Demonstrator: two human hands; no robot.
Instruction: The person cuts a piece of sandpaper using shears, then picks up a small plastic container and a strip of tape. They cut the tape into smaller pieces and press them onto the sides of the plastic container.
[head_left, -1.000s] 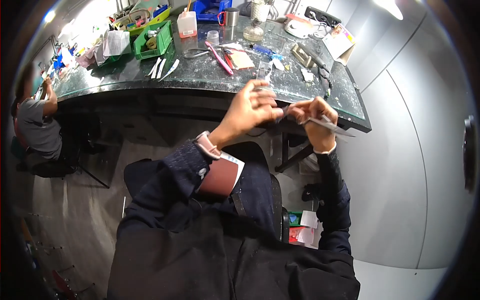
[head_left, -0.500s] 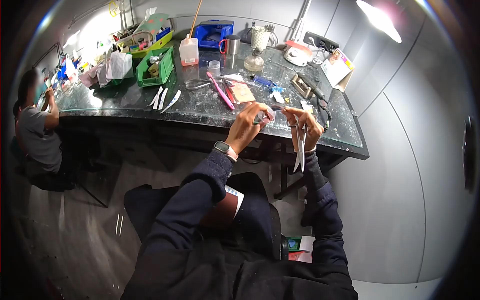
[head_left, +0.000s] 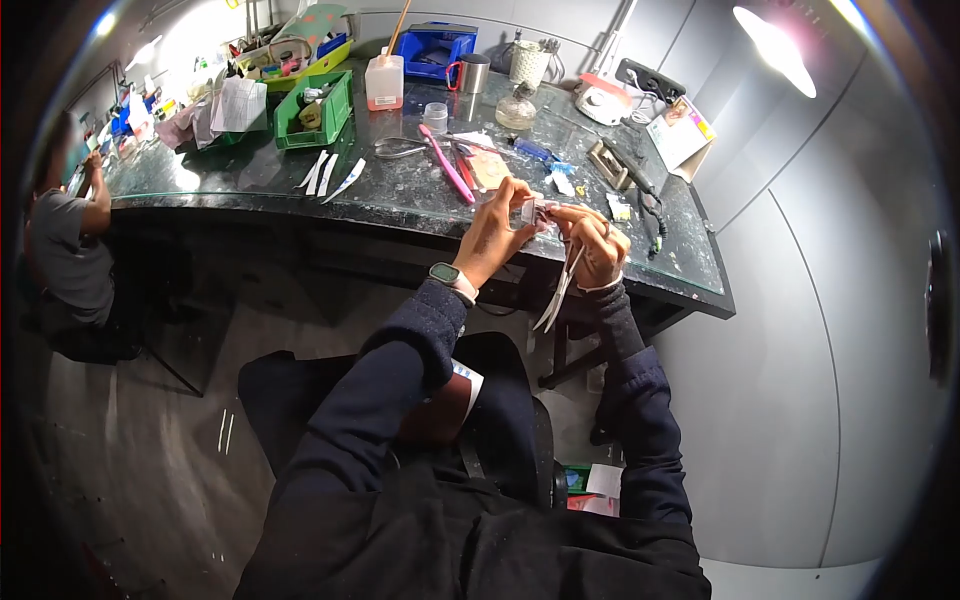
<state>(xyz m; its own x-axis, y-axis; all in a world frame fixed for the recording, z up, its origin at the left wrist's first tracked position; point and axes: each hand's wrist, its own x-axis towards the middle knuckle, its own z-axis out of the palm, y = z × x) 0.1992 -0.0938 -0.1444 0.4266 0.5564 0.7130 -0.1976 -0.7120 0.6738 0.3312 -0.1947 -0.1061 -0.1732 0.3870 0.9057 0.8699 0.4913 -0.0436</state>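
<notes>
My left hand (head_left: 490, 232), with a watch on its wrist, pinches a small clear block with a pinkish-purple part (head_left: 535, 213) at the bench's front edge. The fingertips of my right hand (head_left: 598, 250) meet the block from the other side. Scissors (head_left: 560, 296) hang from that same hand, blades pointing down and slightly apart. Just beyond my left hand lie a long pink-handled tool (head_left: 447, 165) and a flat pinkish-orange sheet (head_left: 487, 168).
The dark bench (head_left: 240, 203) holds white strips (head_left: 322, 175), a green bin (head_left: 315, 112), a bottle of pink liquid (head_left: 384, 82), a blue bin (head_left: 436, 50), a steel mug (head_left: 474, 73) and a glass burner (head_left: 516, 110). A person (head_left: 75, 235) sits at the left.
My right hand has moved left, bringing its fingertips to the small block in my left hand. The scissors have swung left with it, blades now slanting down-left.
</notes>
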